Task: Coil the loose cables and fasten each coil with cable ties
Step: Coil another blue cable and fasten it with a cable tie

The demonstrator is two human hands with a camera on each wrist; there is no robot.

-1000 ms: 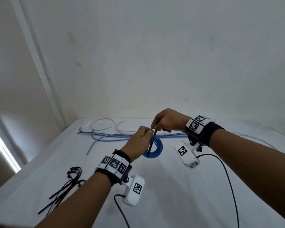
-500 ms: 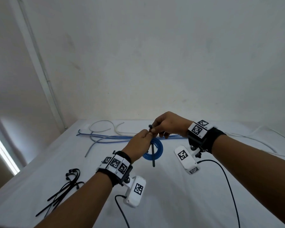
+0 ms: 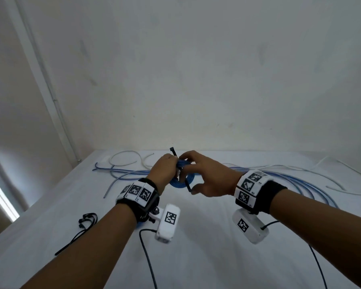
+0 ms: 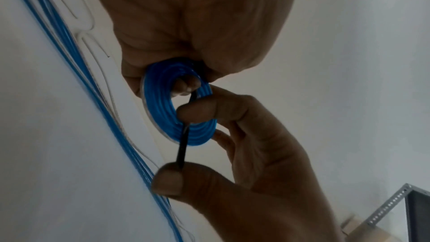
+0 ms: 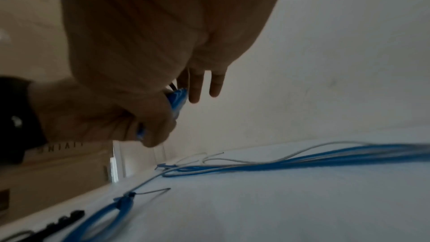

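— So which step is in hand?

— Fastening, I'd say. The left hand (image 3: 165, 167) has its fingers curled tight round the top of the blue coil (image 4: 181, 109), holding it up off the desk (image 3: 196, 257). A black cable tie (image 4: 182, 146) runs through the coil's middle.

— And the other hand?

— The right hand (image 3: 208, 178) pinches the tie's lower tail: the thumb (image 4: 167, 181) presses its end from below, and a forefinger (image 4: 197, 111) bears on the strap where it crosses the coil. Its remaining fingers (image 5: 204, 84) stretch out loosely past the coil.

— Where is the tie's head?

— From the head camera it stands up just above the left knuckles, at the far side of the fingers. The tail hangs below the fingers, so the strap is threaded but, as far as I can judge, not yet closed.

— So the next move?

— Probably bending the tail up round the coil's strands and feeding its tip into the head, then pulling snug. That calls for the left fingers to keep the turns stacked while the right hand steers the tip.

— Anything left after this one?

— Plenty. Loose blue cables (image 3: 279, 176) and white cables (image 3: 123, 159) lie beyond the fingers, spare ties (image 3: 85, 222) to the left of the left wrist, and one coil already tied (image 5: 121, 207) rests on the desk.
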